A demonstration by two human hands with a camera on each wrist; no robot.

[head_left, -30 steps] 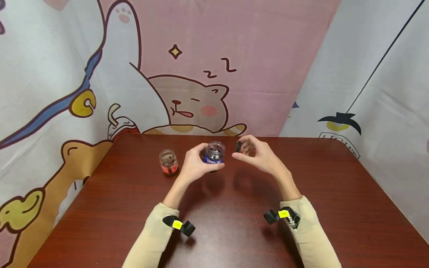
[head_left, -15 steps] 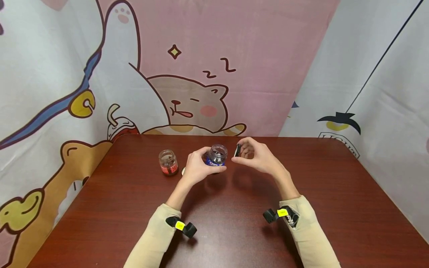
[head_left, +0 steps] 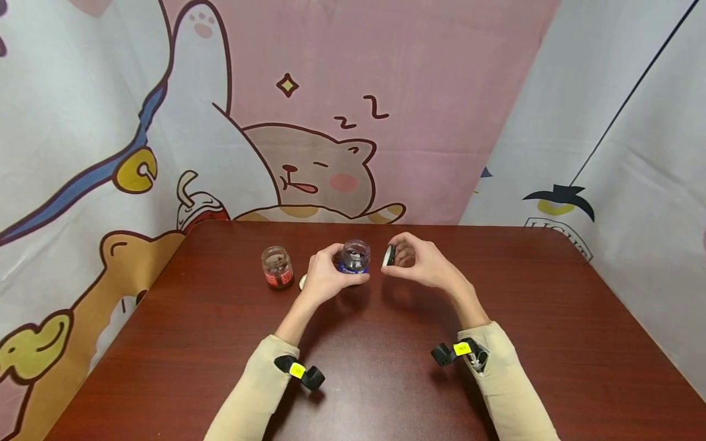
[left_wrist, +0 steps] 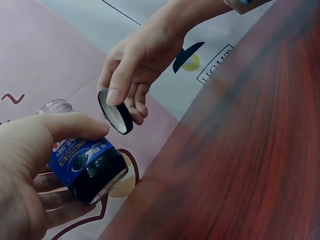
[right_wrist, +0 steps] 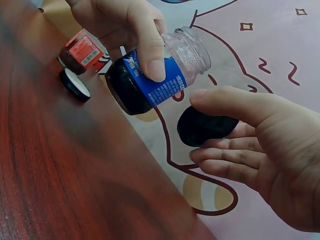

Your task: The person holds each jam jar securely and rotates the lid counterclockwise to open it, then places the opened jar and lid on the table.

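My left hand (head_left: 328, 275) grips a glass jar (head_left: 355, 258) with a blue label, held off the table with its mouth uncovered. Dark contents fill the lower part of this jar (right_wrist: 145, 82), as the right wrist view shows. A black lid (head_left: 388, 255) with a white inside is pinched between the thumb and fingers of my right hand (head_left: 421, 262). That lid (left_wrist: 115, 112) stands on edge, apart from the jar and to its right, its white inside facing the jar.
A second glass jar (head_left: 277, 267) with a red label and no lid stands on the brown table (head_left: 353, 380), left of my left hand. Beside it lies another lid (right_wrist: 75, 85), white inside up, partly hidden by my left hand in the head view. A cartoon cloth (head_left: 419, 110) hangs behind.
The lid in my right hand has tilted, so more of its white inside shows, and that hand has come slightly lower. The blue-labelled jar has shifted a little right, then slightly back.
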